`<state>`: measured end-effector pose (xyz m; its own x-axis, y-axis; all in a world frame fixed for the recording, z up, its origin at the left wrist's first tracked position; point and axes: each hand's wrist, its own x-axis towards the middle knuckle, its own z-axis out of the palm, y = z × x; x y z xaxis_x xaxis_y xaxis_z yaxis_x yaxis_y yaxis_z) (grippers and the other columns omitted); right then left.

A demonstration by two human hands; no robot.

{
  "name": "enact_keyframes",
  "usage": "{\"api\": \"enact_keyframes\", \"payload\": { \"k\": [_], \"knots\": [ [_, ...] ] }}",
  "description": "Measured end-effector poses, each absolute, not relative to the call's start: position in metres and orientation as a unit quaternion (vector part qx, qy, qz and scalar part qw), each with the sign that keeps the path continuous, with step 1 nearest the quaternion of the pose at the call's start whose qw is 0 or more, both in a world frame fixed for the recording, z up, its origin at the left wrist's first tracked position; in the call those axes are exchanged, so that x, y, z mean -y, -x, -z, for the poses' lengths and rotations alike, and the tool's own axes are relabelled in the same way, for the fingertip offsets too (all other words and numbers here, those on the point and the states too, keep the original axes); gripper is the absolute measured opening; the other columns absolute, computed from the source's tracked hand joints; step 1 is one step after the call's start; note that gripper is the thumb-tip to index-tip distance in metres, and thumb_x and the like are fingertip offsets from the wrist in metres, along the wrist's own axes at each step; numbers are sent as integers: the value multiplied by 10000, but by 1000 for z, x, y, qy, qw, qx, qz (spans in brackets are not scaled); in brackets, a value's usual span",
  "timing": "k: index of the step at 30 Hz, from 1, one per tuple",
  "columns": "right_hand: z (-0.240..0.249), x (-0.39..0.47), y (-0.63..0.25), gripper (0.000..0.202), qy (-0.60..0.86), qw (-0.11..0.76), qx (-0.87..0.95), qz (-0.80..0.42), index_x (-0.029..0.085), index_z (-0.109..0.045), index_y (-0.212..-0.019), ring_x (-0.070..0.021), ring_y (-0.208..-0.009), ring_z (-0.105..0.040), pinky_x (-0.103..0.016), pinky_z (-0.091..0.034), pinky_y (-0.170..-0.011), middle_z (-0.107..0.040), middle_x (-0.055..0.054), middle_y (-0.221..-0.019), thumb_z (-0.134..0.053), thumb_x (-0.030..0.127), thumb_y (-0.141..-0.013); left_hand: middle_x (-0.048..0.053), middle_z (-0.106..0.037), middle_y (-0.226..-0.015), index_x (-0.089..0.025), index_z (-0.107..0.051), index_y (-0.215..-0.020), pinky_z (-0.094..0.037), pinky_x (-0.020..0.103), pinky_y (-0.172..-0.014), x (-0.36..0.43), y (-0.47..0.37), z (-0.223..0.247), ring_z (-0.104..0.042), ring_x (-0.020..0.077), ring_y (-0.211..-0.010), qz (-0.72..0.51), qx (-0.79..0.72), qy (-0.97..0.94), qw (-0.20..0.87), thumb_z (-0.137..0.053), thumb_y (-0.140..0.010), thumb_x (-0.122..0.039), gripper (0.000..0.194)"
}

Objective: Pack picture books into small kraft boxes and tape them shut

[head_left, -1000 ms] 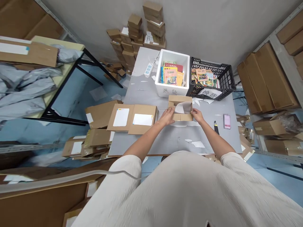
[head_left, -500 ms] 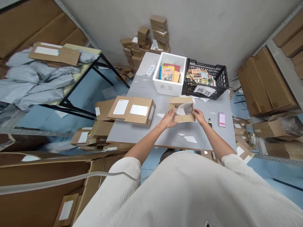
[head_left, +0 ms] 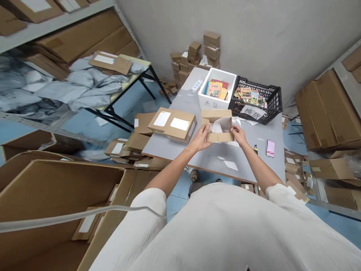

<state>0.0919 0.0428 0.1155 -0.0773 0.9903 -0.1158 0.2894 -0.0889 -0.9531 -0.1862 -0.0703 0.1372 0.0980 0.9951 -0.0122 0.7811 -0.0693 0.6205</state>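
Observation:
A small open cardboard box [head_left: 217,114] is held over the grey table [head_left: 180,150], its flaps spread and a white sheet of paper [head_left: 222,125] inside. My left hand [head_left: 200,138] grips its left side, fingers on the edge. On the right side, my right hand [head_left: 238,135] holds the box with its fingertips. Behind the box stand a white foam bin [head_left: 210,104] and a black crate [head_left: 272,98], both with colourful booklets in them. Two labelled cartons [head_left: 172,124] lie to the left.
A pink-screened phone [head_left: 270,148] and a black-and-yellow tool [head_left: 255,149] lie right of my right hand. Paper scraps [head_left: 231,165] are near the front edge. A large open carton [head_left: 62,188] stands at the left; stacked boxes [head_left: 212,45] stand behind the table.
The view has turned left, showing more shelving there. Both hands still hold the box, which appears slightly raised and tilted, nearer the white bin in the view.

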Motion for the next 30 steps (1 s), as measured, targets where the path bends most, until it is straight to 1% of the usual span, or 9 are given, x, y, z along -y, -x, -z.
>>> {"api": "enact_keyframes", "payload": {
  "k": [4, 7, 11, 15, 20, 25, 30],
  "knots": [
    [-126, -54, -49, 574, 523, 379, 599, -473, 198, -796, -1346, -342, -1294, -742, -548, -566, -1214, -777, -160, -1477, -767, 513, -867, 189, -275, -1891, -250, -177, -1873, -323, 598, -1419, 80, 223, -152, -268, 434, -1766, -243, -654, -688, 199, -839, -848, -320, 1223],
    [-133, -62, -1, 607, 485, 375, 633, -473, 213, -781, -1403, -333, -1311, -730, -539, -567, -1211, -771, -150, -1487, -754, 545, -895, 178, -268, -1898, -263, -170, -1874, -290, 609, -1430, 90, 263, -162, -232, 425, -1779, -262, -673, -672, 164, -823, -857, -316, 1209],
    [-142, -65, 84, 648, 432, 369, 663, -487, 218, -757, -1449, -328, -1315, -727, -534, -562, -1219, -766, -144, -1486, -746, 588, -917, 179, -262, -1903, -257, -164, -1872, -265, 644, -1429, 112, 332, -173, -218, 443, -1778, -278, -701, -644, 126, -812, -867, -327, 1197],
    [-145, -54, 179, 640, 379, 355, 683, -513, 202, -759, -1439, -335, -1336, -721, -531, -548, -1241, -766, -154, -1486, -758, 583, -925, 187, -254, -1903, -241, -167, -1869, -254, 626, -1434, 144, 407, -175, -217, 435, -1776, -279, -735, -610, 99, -815, -869, -316, 1193],
    [-130, -31, 286, 659, 339, 310, 700, -546, 220, -752, -1467, -335, -1365, -710, -538, -546, -1250, -753, -146, -1516, -773, 601, -931, 216, -261, -1894, -224, -187, -1863, -259, 653, -1420, 193, 487, -161, -238, 468, -1761, -271, -777, -561, 90, -818, -880, -349, 1175],
    [-103, -7, 377, 703, 307, 254, 719, -569, 229, -745, -1487, -339, -1352, -712, -556, -543, -1247, -753, -147, -1493, -789, 644, -921, 210, -268, -1895, -237, -191, -1863, -286, 685, -1401, 244, 540, -147, -242, 484, -1753, -263, -826, -489, 94, -817, -895, -426, 1168],
    [-81, 17, 453, 683, 261, 221, 734, -587, 205, -758, -1434, -337, -1320, -726, -542, -550, -1243, -772, -164, -1452, -789, 646, -913, 220, -306, -1861, -237, -235, -1855, -274, 672, -1414, 286, 575, -137, -265, 483, -1744, -279, -855, -428, 93, -855, -864, -361, 1175]
  ]
}}
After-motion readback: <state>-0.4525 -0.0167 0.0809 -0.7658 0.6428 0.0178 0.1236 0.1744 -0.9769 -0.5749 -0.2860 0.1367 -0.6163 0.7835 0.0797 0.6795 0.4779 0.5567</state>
